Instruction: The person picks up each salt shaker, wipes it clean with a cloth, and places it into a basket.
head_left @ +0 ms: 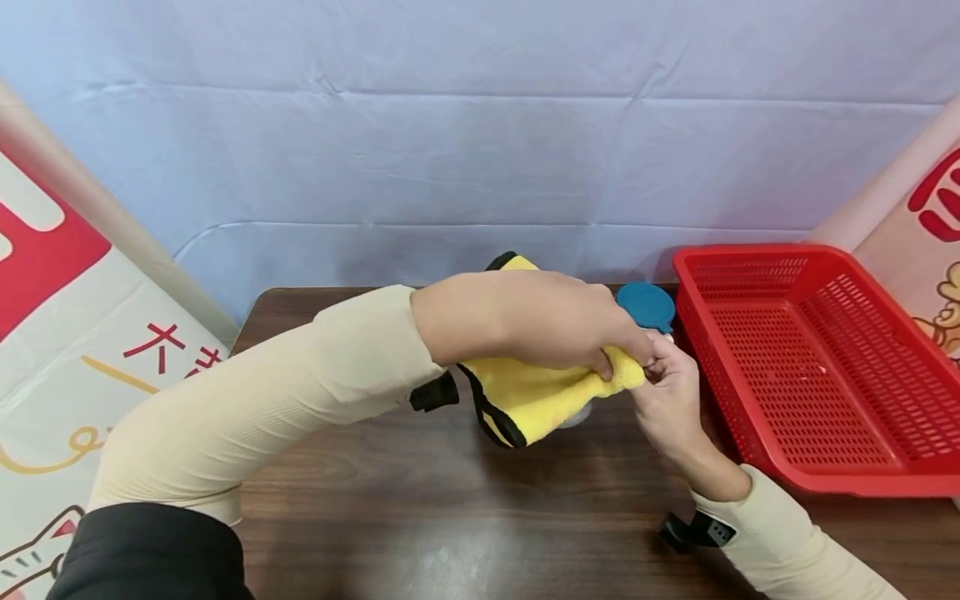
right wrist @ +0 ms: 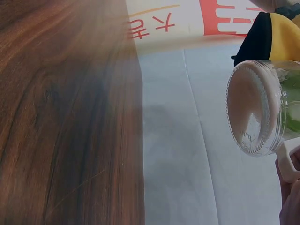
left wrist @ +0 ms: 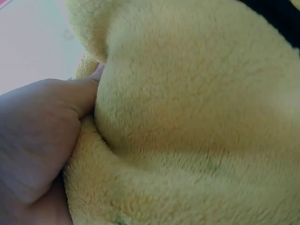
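Observation:
My left hand (head_left: 532, 321) pinches a yellow plush cloth (head_left: 540, 396) with black edging, bunched under its fingers. In the left wrist view the thumb side of that hand presses into the cloth's folds (left wrist: 164, 117). A clear glass jar (right wrist: 255, 108) with a ribbed base and a green patch on its side shows tilted in the right wrist view. My right hand (head_left: 671, 400) holds it by a white handle (right wrist: 287, 165). Beyond the fingers is a blue lid (head_left: 647, 307). From the head, cloth and left hand hide most of the jar.
A red plastic basket (head_left: 806, 479) with slotted sides stands on the right of the dark wooden table (head_left: 390, 500). Behind the table hangs a pale cloth backdrop (head_left: 450, 158). Printed banners (head_left: 112, 375) flank both sides.

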`<state>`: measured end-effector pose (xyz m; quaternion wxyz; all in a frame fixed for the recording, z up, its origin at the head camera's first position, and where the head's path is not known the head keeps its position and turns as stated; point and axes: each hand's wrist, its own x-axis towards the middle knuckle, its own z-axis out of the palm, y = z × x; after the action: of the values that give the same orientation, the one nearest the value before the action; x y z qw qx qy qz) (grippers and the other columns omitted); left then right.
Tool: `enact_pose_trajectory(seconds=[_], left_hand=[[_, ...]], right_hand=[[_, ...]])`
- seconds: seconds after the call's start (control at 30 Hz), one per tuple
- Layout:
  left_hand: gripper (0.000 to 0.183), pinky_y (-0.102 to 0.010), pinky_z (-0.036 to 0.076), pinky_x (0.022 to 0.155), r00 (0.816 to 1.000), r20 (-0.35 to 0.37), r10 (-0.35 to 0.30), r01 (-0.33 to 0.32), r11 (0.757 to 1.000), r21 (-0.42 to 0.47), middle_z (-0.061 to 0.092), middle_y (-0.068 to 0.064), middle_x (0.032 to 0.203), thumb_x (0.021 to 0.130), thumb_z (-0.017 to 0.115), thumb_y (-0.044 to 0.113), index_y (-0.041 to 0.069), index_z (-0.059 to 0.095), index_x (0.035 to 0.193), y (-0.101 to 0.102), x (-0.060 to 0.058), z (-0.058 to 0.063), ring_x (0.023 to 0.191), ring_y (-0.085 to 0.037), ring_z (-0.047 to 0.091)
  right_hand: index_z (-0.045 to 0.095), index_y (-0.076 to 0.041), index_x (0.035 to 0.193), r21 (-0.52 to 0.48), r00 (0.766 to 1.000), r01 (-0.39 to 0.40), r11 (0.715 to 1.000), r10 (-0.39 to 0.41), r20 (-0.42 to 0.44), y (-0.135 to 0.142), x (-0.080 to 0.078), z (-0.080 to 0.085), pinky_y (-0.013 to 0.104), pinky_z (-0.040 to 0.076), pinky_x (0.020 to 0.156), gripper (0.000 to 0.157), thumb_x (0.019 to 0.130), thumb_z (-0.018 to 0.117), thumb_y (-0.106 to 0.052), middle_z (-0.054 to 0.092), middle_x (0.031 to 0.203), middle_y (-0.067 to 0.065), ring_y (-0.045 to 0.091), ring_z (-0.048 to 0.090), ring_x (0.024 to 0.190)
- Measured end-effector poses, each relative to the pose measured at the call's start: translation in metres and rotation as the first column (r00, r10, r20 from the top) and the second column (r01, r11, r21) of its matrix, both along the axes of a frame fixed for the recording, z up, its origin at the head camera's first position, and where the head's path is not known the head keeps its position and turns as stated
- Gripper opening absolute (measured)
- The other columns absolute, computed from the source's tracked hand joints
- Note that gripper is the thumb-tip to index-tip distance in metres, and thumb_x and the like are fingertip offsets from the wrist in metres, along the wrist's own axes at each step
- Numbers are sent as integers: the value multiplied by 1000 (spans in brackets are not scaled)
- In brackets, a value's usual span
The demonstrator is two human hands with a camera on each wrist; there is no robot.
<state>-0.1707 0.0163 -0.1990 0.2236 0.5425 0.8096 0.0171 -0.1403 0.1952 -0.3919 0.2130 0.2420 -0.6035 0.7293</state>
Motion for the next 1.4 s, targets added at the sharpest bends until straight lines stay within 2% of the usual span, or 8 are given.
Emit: enact_pose_trajectory(seconds=[0.13,0.33,0.47,0.67,0.8,0.97,1.1,1.4], left_hand=[[39,-27,46,86,997,-80,-12,8,999,-51,64,11,113,103,61,26,32,59,142,7,1,-3,104,-13,55],[25,-30,48,86,987,-160,-8,-6,996,-84,65,5,107,103,62,26,26,62,128,8,0,-7,103,-14,55],[21,-30,48,85,982,-187,-10,-4,997,-78,65,4,103,103,62,27,25,63,124,7,0,-8,101,-15,55],[23,-29,49,82,981,-191,10,-27,996,-84,64,4,101,103,62,27,26,65,125,7,-1,-6,98,-14,56],[18,-28,48,82,982,-188,19,-36,996,-86,64,5,100,103,62,26,24,66,120,5,-4,-4,95,-13,58],[20,-28,49,83,978,-205,21,-39,996,-83,65,6,101,103,61,25,22,67,122,4,-8,-5,94,-13,58],[16,-29,49,83,975,-220,29,-49,995,-90,64,6,101,104,60,23,21,66,118,3,-11,-6,93,-14,59],[19,-27,49,84,949,-314,30,-71,991,-117,65,8,107,104,60,27,24,66,122,1,-21,-8,96,-13,60]], right_hand=[[74,-5,105,9,1000,19,1000,-19,2,0,0,0,14,53,68,39,87,56,25,74,90,-1,2,66,76],[73,-5,103,-1,999,6,1000,-6,31,-1,2,0,15,54,67,37,89,55,24,75,87,1,2,69,75],[72,-4,103,-8,1000,-5,1000,5,26,-2,2,1,15,54,67,33,90,57,22,75,87,2,3,69,76],[71,-4,104,-3,999,-34,999,34,0,-2,3,3,15,53,74,14,93,69,4,77,95,1,4,70,85],[70,-5,100,0,999,-33,999,33,5,-3,5,4,14,52,72,9,93,72,0,77,93,0,3,69,87],[71,-4,102,4,1000,-25,1000,25,4,-3,6,5,13,52,71,13,92,70,5,77,94,0,4,68,91],[72,-4,103,3,1000,-26,1000,26,3,-3,5,5,13,51,69,18,92,68,9,77,94,0,3,68,88],[71,1,101,-8,1000,-26,1000,26,9,-4,5,5,14,51,68,17,91,66,14,77,92,2,3,69,82]])
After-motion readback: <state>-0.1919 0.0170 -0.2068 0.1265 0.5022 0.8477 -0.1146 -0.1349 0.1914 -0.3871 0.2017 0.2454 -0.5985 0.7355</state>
